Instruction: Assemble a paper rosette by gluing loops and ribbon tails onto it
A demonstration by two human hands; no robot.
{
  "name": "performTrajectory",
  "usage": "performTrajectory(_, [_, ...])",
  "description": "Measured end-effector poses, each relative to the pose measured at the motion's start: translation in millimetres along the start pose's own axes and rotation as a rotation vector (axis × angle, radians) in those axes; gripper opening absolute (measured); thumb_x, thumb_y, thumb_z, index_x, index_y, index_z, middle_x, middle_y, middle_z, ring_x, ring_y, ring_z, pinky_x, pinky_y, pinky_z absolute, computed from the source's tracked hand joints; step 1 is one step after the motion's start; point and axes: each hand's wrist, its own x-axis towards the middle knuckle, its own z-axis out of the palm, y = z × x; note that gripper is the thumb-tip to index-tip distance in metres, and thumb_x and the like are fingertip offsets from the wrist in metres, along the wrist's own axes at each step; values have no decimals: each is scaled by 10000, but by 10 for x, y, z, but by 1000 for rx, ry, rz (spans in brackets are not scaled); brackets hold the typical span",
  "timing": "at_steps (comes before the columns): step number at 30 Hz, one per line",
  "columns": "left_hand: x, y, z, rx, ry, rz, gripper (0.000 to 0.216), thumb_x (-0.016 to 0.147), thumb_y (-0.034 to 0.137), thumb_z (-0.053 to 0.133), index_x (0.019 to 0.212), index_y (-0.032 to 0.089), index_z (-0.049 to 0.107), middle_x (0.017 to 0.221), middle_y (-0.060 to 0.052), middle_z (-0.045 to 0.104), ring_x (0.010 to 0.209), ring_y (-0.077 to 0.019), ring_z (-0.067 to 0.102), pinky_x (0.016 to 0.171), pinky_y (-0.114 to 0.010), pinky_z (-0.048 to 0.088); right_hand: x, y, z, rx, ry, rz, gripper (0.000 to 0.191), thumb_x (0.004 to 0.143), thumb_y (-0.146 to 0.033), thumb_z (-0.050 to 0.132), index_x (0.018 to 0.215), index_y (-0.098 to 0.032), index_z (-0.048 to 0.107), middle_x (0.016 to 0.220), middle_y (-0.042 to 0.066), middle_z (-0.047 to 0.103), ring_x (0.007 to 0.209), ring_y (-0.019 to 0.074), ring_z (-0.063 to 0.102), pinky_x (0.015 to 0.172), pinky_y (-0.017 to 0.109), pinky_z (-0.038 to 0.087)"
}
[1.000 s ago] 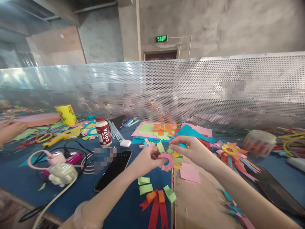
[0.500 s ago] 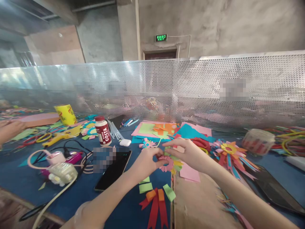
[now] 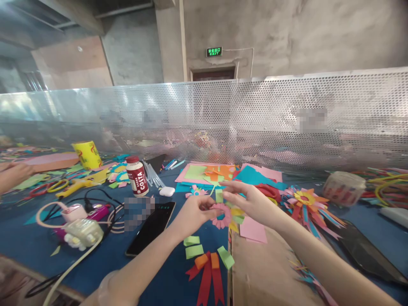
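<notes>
My left hand (image 3: 191, 212) pinches the pink paper flower (image 3: 222, 216) with yellow and green petals, just above the blue table (image 3: 153, 276). My right hand (image 3: 251, 202) meets it from the right and pinches a small green paper strip (image 3: 219, 195) standing upright at the flower's top. Loose green strips (image 3: 194, 246) and a red and orange ribbon shape (image 3: 208, 272) lie on the table below my hands. A pink paper square (image 3: 253, 229) lies under my right wrist.
A black phone (image 3: 151, 227) lies to the left, beyond it a Costa bottle (image 3: 136, 176), a white earbud case (image 3: 166, 191), a yellow tape roll (image 3: 86, 154), cables. Finished paper flower (image 3: 307, 204), plastic tub (image 3: 344, 188) at right. Another person's hand (image 3: 12, 175) far left. Perforated metal screen (image 3: 223, 119) behind.
My right hand first dropped onto the flower, then rose slightly; the green strip now stands upright at its top. The left hand has stayed on the flower.
</notes>
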Motion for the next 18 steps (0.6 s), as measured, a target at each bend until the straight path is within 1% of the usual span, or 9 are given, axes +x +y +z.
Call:
performTrajectory(2, [19, -23, -14, -161, 43, -54, 177, 666, 319, 699, 669, 158, 625, 648, 10, 591, 616, -118, 510, 615, -239, 374, 18, 34, 13, 66, 40, 24, 435, 817, -474, 544, 1169, -220, 579, 1051, 69, 659, 1025, 222, 574, 889, 382, 434])
performTrajectory(3, [31, -39, -21, -239, 68, -78, 183, 659, 317, 707, 665, 156, 621, 644, 8, 593, 613, -117, 515, 617, -239, 377, 25, 46, 20, 90, 37, 40, 434, 814, -487, 544, 1149, -215, 590, 1069, 73, 653, 1029, 226, 572, 891, 382, 432])
performTrajectory(6, [75, -101, -39, -423, 127, -147, 197, 622, 297, 744, 630, 149, 614, 622, 10, 593, 600, -101, 518, 612, -223, 377, 38, 57, 45, 123, 3, 86, 394, 794, -516, 555, 1009, -202, 656, 1027, 66, 669, 983, 239, 589, 857, 375, 438])
performTrajectory(8, [105, -146, -51, -506, 171, -189, 209, 587, 285, 770, 623, 146, 619, 621, 13, 587, 592, -89, 510, 596, -210, 372, 36, 47, 69, 147, 14, 129, 386, 791, -536, 543, 919, -198, 680, 962, 55, 685, 953, 242, 596, 838, 366, 431])
performTrajectory(10, [128, -185, -60, -563, 213, -220, 221, 568, 285, 785, 643, 143, 633, 650, 9, 588, 601, -83, 506, 595, -205, 374, 31, 40, 102, 231, 64, 182, 406, 797, -558, 517, 911, -208, 687, 945, 43, 688, 952, 233, 593, 840, 351, 420])
performTrajectory(12, [139, -209, -63, -594, 251, -231, 235, 571, 296, 787, 682, 144, 644, 707, 1, 596, 636, -84, 512, 607, -201, 381, 26, 55, 147, 336, 97, 240, 425, 796, -567, 511, 960, -215, 683, 977, 42, 682, 963, 219, 587, 843, 335, 415])
performTrajectory(14, [136, -217, -55, -608, 269, -227, 250, 593, 319, 775, 730, 151, 650, 777, -11, 608, 690, -94, 528, 628, -202, 391, 24, 100, 206, 403, 93, 303, 439, 767, -566, 553, 986, -206, 674, 994, 56, 675, 942, 212, 590, 815, 327, 422])
performTrajectory(16, [123, -213, -34, -610, 269, -222, 259, 611, 338, 763, 761, 158, 651, 811, -18, 612, 724, -107, 537, 644, -209, 402, 22, 158, 275, 443, 80, 346, 438, 718, -552, 618, 946, -184, 677, 952, 67, 678, 897, 207, 597, 764, 313, 432])
performTrajectory(18, [105, -203, -9, -601, 253, -217, 266, 617, 344, 757, 782, 160, 659, 821, -23, 616, 740, -116, 542, 655, -215, 409, 16, 204, 342, 504, 84, 348, 415, 683, -521, 666, 906, -172, 684, 909, 64, 679, 853, 195, 601, 731, 293, 440])
